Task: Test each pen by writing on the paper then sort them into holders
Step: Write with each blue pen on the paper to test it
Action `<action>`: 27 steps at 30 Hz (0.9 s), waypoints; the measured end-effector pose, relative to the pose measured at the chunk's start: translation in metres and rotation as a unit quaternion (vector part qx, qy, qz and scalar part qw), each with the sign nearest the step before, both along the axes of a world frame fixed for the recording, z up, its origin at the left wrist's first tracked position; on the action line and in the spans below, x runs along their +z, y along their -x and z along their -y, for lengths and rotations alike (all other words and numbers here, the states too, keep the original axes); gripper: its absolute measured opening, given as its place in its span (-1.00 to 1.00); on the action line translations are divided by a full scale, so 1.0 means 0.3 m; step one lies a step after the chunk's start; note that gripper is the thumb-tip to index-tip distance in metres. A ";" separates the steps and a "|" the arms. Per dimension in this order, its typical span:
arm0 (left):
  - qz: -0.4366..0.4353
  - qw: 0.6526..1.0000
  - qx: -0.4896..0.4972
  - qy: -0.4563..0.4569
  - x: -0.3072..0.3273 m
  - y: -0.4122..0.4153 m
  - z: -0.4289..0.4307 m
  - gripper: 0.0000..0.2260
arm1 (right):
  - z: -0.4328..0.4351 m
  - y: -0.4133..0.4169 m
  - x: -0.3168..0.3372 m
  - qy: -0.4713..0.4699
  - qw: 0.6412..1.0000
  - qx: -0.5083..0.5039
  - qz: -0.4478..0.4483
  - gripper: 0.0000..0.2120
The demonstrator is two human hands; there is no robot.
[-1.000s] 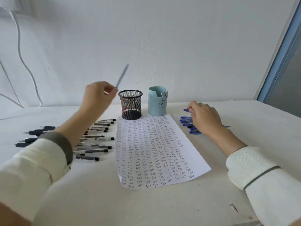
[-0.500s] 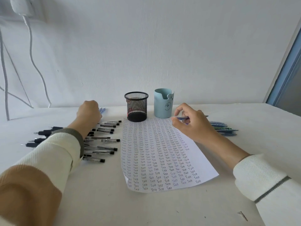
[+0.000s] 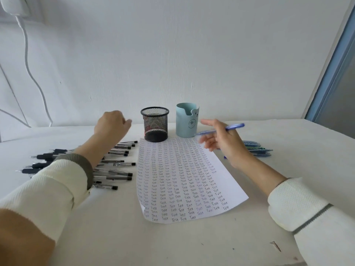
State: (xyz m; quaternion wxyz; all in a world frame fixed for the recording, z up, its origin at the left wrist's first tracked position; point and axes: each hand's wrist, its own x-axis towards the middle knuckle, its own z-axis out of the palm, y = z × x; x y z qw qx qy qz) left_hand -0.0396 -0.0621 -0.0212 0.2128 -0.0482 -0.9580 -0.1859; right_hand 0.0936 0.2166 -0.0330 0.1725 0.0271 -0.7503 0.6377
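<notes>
My right hand [image 3: 224, 144] hovers over the far right corner of the paper [image 3: 184, 179] and holds a blue pen [image 3: 236, 126] that lies crosswise, its tip pointing left toward the light blue holder [image 3: 187, 120]. The fingers are spread and blurred. The paper is filled with rows of the word "Test". My left hand [image 3: 110, 123] is raised just left of the black mesh holder [image 3: 154, 123], fingers loosely curled, with nothing visible in it. Both holders stand at the paper's far edge.
Several black-capped pens [image 3: 115, 166] lie in a spread left of the paper, partly under my left forearm. Several blue and green pens [image 3: 255, 148] lie right of the paper behind my right hand. A white cable [image 3: 32, 73] hangs on the wall. A small dark scrap [image 3: 275, 245] lies near the front right.
My left hand brought a raised blue pen down left of the mesh holder and now shows none. My right hand picked a blue pen from the right pile and lifted it.
</notes>
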 end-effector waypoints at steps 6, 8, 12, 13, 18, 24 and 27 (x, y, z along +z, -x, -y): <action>-0.029 0.969 -0.244 0.033 -0.017 -0.206 -0.193 -0.72 | -0.002 -0.040 -0.044 -0.052 0.995 0.032 0.082 -0.88; 0.030 0.939 -0.334 0.081 -0.067 -0.242 -0.233 -0.72 | -0.008 -0.068 -0.070 -0.083 0.993 -0.015 0.077 -0.76; 0.100 0.903 -0.414 0.054 -0.155 -0.250 -0.260 -0.70 | -0.024 -0.122 -0.098 -0.160 0.981 -0.097 0.054 -0.58; 0.112 0.900 -0.417 0.055 -0.167 -0.252 -0.262 -0.68 | -0.029 -0.136 -0.103 -0.162 0.980 -0.105 0.056 -0.57; 0.109 0.902 -0.414 0.058 -0.195 -0.252 -0.260 -0.48 | -0.031 -0.166 -0.126 -0.171 0.976 -0.126 0.044 -0.64; 0.110 0.908 -0.401 0.057 -0.193 -0.263 -0.266 -0.59 | -0.022 -0.161 -0.130 -0.160 0.980 -0.117 0.033 -0.66; 0.114 0.909 -0.398 0.053 -0.190 -0.269 -0.266 -0.62 | -0.022 -0.159 -0.132 -0.162 0.980 -0.116 0.026 -0.65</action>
